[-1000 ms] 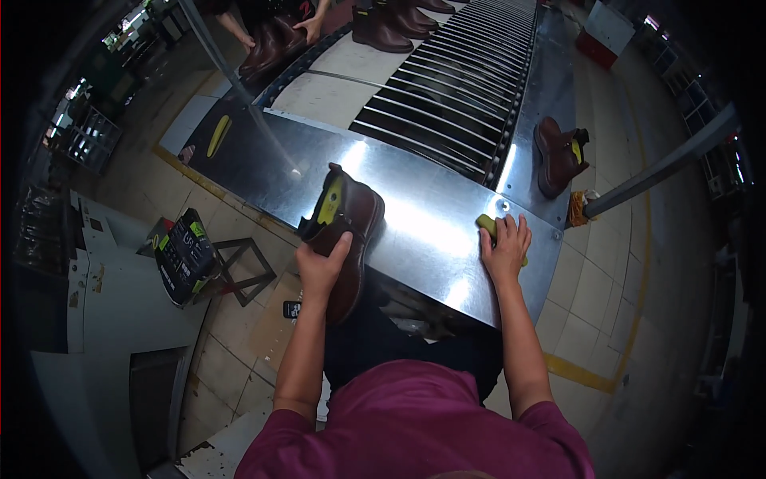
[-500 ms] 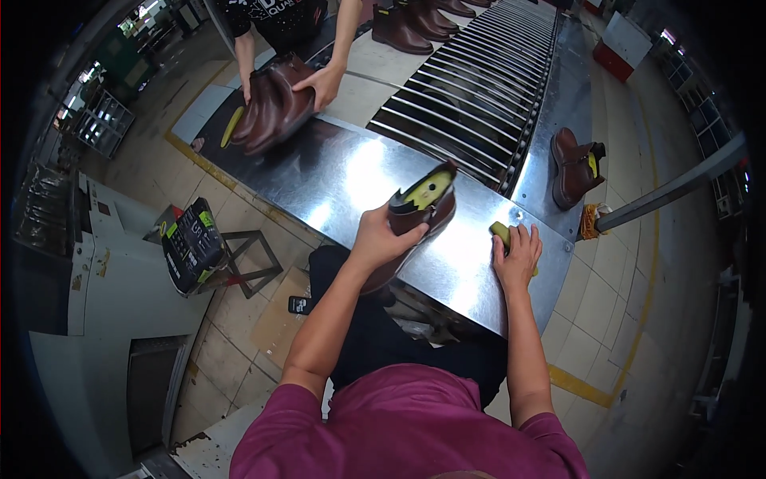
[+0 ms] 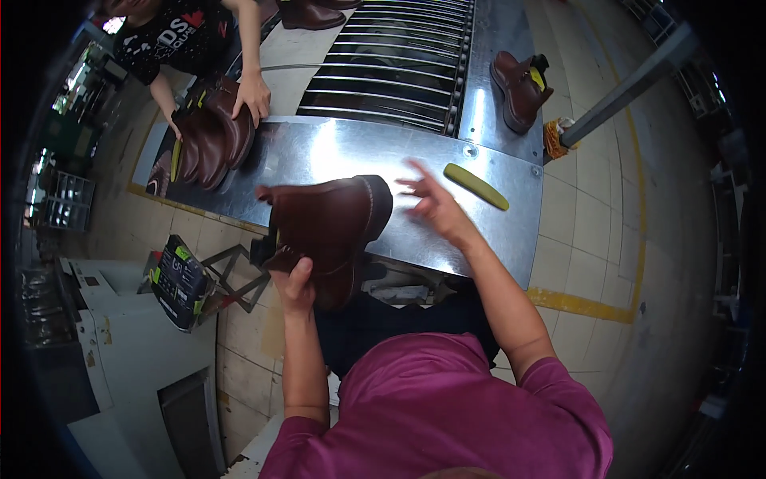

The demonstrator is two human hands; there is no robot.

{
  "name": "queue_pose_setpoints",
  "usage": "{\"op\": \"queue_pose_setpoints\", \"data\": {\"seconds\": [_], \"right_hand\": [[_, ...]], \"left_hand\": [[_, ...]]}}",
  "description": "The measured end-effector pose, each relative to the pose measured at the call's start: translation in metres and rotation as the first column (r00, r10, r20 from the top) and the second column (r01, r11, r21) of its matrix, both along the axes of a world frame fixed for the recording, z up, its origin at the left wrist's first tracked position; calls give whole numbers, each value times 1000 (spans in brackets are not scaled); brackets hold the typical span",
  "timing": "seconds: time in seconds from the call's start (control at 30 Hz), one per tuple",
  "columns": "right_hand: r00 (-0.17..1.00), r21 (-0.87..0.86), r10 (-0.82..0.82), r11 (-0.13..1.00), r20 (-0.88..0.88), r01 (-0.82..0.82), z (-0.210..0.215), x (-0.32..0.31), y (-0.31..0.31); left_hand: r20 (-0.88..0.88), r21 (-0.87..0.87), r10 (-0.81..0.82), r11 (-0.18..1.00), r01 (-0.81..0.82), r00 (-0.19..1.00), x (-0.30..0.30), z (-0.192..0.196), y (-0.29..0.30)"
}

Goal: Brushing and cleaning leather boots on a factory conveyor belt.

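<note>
A brown leather ankle boot (image 3: 323,215) is tipped on its side in front of me, its heel toward the right. My left hand (image 3: 294,287) is closed on it near the opening, thumb on top. A black tab shows beside that hand. My right hand (image 3: 435,209) hovers over the steel table (image 3: 351,148), just right of the heel, holding nothing. Its fingers are spread and blurred by motion. Beyond it, a long yellow-green piece, shaped like an insole (image 3: 476,187), lies on the steel.
Another brown boot (image 3: 517,89) lies at the right of a roller conveyor (image 3: 383,72). Across the table, a co-worker's hands hold several brown boots (image 3: 211,144). A slanted metal post (image 3: 630,84) rises at the right. A grey machine (image 3: 144,343) stands left.
My left hand has turned the boot over, so its opening now points left. My right hand has let go of the yellow-green piece and moved left toward the boot. The view has shifted.
</note>
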State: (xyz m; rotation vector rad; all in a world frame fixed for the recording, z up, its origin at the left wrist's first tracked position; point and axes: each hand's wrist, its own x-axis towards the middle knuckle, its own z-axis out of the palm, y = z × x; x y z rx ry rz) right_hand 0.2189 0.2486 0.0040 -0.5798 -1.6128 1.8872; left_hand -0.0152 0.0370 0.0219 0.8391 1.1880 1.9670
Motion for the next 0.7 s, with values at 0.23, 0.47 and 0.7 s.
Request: {"op": "queue_pose_setpoints", "data": {"seconds": [0.23,0.47,0.7], "right_hand": [[981,-17,182,983,-59,-184,46,-42,-58],[788,822,-606,500,109,272,-22,-3,-1],[524,895,-761,447,383,-4,-63,46,36]], "left_hand": [[-182,-97,56,993,-74,982,3,-2,-49],[-424,-298,49,935,-191,904,-15,-21,-58],[-496,-413,-68,895,-167,866,-25,-53,-63]]}}
